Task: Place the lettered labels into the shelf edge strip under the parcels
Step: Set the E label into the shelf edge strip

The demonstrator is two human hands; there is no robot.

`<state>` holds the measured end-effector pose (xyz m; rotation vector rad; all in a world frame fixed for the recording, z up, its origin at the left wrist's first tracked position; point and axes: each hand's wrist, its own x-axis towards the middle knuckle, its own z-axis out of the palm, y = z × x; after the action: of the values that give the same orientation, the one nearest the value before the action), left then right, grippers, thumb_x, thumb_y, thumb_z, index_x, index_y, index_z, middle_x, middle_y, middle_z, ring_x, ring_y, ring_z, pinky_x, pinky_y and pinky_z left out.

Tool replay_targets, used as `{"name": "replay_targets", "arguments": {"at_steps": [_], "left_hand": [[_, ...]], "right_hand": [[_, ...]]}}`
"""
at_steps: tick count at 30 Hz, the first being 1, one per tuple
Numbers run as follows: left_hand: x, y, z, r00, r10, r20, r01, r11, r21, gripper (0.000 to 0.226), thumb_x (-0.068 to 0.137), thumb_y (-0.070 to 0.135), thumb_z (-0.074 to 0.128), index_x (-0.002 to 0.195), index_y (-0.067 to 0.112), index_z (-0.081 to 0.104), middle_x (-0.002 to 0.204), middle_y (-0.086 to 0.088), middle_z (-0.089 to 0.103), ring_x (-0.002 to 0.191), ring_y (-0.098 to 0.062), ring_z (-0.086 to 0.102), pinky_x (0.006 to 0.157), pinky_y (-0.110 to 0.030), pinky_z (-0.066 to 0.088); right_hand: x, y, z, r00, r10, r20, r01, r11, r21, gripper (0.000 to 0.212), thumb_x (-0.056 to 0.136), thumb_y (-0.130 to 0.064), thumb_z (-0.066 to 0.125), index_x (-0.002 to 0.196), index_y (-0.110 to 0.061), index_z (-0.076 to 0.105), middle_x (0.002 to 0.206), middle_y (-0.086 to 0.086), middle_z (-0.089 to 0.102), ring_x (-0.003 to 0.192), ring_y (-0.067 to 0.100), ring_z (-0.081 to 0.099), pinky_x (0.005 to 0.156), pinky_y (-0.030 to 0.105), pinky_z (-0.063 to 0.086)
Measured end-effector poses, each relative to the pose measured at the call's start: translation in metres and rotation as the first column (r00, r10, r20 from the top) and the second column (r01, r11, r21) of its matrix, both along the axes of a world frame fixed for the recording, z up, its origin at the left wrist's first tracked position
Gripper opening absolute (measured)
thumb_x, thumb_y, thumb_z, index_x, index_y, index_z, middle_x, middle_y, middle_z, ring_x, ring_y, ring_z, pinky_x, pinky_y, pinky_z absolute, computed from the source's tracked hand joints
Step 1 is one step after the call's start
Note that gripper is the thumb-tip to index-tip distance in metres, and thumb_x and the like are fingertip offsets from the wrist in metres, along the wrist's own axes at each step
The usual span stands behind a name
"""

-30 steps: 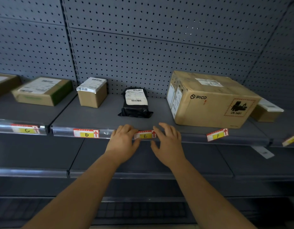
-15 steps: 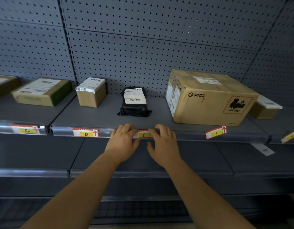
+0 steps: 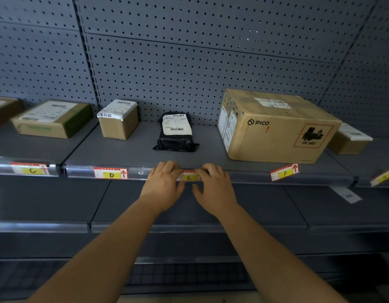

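Note:
The E label [image 3: 189, 177], red-edged with a yellow patch, sits at the shelf edge strip [image 3: 141, 172] below the black parcel [image 3: 176, 133]. My left hand [image 3: 164, 185] pinches its left end and my right hand [image 3: 214, 185] pinches its right end, fingers on the strip's top lip. The C label [image 3: 30, 169] and D label [image 3: 111, 173] lie flat inside the strip. The F label [image 3: 285, 172] sits tilted on the edge under the big PICO box [image 3: 274, 125], and another tilted label [image 3: 384, 176] is at the far right.
Small cardboard parcels [image 3: 118, 119] stand along the shelf in front of a pegboard back wall [image 3: 189, 62]. A white slip [image 3: 346, 194] lies on the lower shelf [image 3: 254, 206] at right. More dark shelves run below.
My right hand has slid left onto the E label's right end, covering its red arrow. The label now lies level in the strip. The view has shifted slightly.

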<state>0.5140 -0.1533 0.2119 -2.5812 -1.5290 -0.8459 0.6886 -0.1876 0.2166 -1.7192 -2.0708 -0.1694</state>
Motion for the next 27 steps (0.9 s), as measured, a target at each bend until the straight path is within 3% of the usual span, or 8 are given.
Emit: {"name": "replay_targets", "arguments": {"at_steps": [15, 22, 27], "left_hand": [[0.003, -0.005, -0.004, 1.0, 0.019, 0.018, -0.02, 1.0, 0.018, 0.034, 0.086, 0.027, 0.06, 0.117, 0.013, 0.06, 0.112, -0.004, 0.054, 0.098, -0.024, 0.051, 0.089, -0.041, 0.043], [0.005, -0.011, -0.002, 0.998, 0.067, -0.022, -0.068, 0.997, -0.045, 0.043, 0.087, 0.036, 0.056, 0.127, 0.02, 0.054, 0.123, 0.001, 0.049, 0.111, -0.021, 0.046, 0.099, -0.041, 0.034], [-0.001, -0.023, 0.008, 1.0, 0.006, 0.022, -0.004, 0.994, -0.109, 0.045, 0.089, 0.039, 0.053, 0.131, 0.023, 0.05, 0.131, 0.004, 0.048, 0.121, -0.019, 0.042, 0.106, -0.04, 0.028]], "right_hand": [[0.0, -0.001, -0.009, 0.999, 0.013, -0.039, -0.013, 1.0, -0.006, 0.049, 0.086, -0.038, 0.059, 0.131, -0.018, 0.053, 0.124, 0.0, 0.047, 0.115, 0.021, 0.045, 0.1, 0.038, 0.036], [0.006, -0.002, -0.008, 0.997, 0.059, -0.038, -0.061, 0.998, -0.031, 0.054, 0.086, -0.04, 0.06, 0.134, -0.017, 0.05, 0.125, 0.001, 0.045, 0.116, 0.022, 0.044, 0.1, 0.039, 0.035], [0.023, -0.015, 0.008, 0.983, 0.101, -0.153, -0.111, 0.992, -0.064, 0.052, 0.089, -0.04, 0.058, 0.136, -0.018, 0.05, 0.125, 0.001, 0.048, 0.116, 0.021, 0.044, 0.095, 0.038, 0.042]]}}
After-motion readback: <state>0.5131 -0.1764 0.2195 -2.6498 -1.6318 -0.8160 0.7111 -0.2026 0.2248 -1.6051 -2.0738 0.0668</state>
